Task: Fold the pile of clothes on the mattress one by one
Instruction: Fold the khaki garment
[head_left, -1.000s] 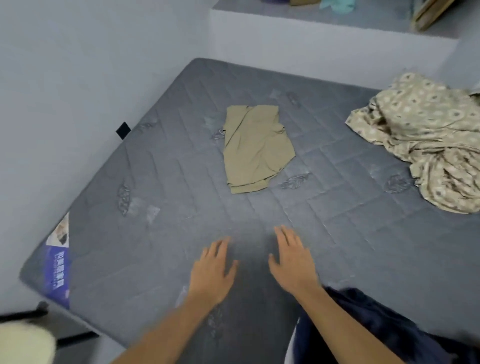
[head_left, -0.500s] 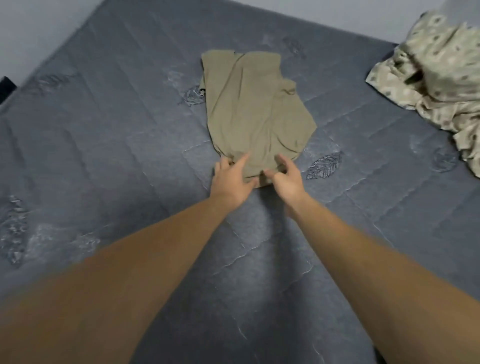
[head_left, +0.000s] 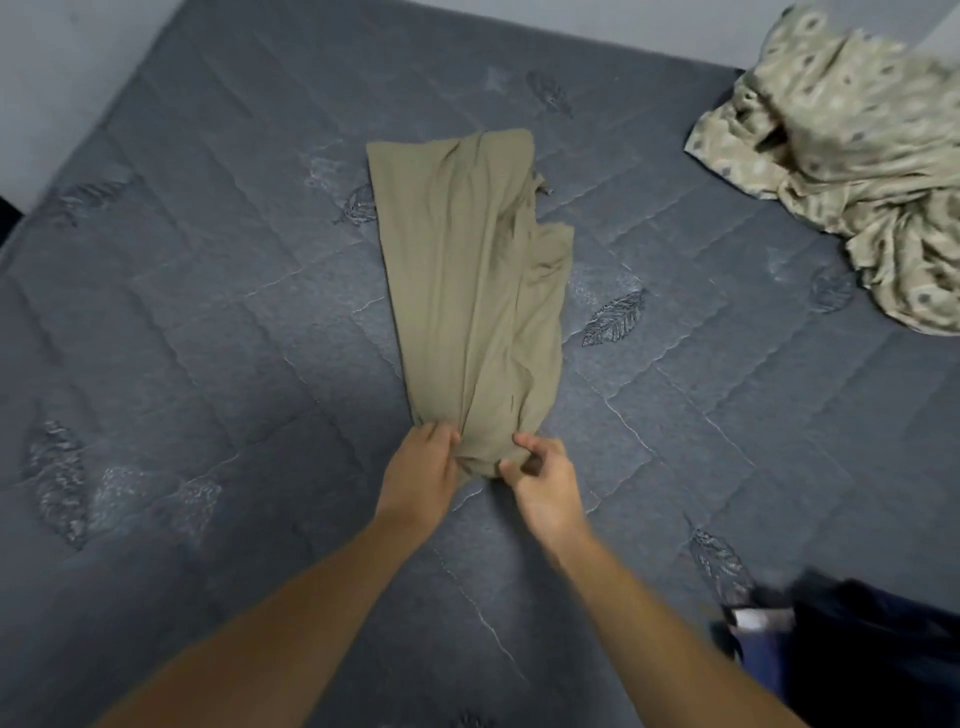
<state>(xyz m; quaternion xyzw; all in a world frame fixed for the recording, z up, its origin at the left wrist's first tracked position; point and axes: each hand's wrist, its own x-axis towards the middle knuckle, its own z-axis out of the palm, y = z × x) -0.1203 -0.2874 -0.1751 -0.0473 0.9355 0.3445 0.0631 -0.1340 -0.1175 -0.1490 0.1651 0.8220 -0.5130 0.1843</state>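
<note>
An olive-tan garment (head_left: 470, 291) lies stretched out in the middle of the grey quilted mattress (head_left: 208, 322), its far end broad and flat, its near end gathered into a narrow bunch. Both hands grip that near end: the left hand (head_left: 420, 475) has its fingers curled into the cloth on the left side of the bunch, and the right hand (head_left: 543, 483) pinches the cloth just beside it on the right, thumb and fingers bent round the fabric. The two hands are close together with only the bunched cloth between them. At the far right of the mattress sits a crumpled patterned beige cloth (head_left: 857, 156), well apart from the garment. At the near right corner lies a dark navy cloth (head_left: 862, 654), blurred, partly out of view
</note>
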